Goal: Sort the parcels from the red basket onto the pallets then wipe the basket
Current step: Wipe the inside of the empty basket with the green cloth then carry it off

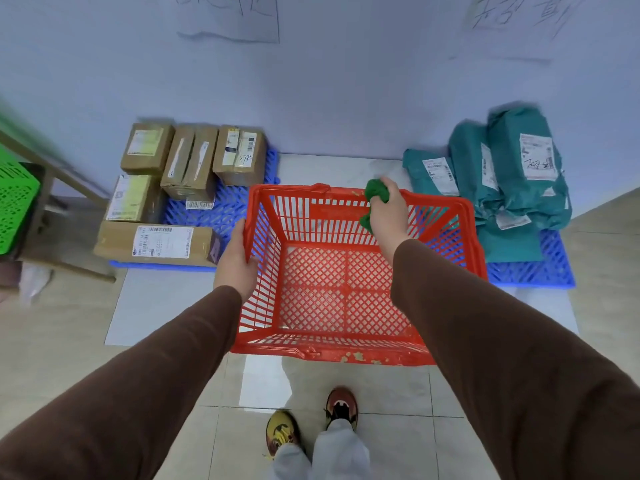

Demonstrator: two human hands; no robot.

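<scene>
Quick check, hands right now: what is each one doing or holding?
Left hand: closed on the left rim of the red basket.
Right hand: closed on a green cloth, at the basket's far rim.

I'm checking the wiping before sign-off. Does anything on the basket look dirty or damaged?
Yes. The red basket's near rim carries yellowish blotches, grime or worn paint; more on the far rim beside the green cloth.
</scene>
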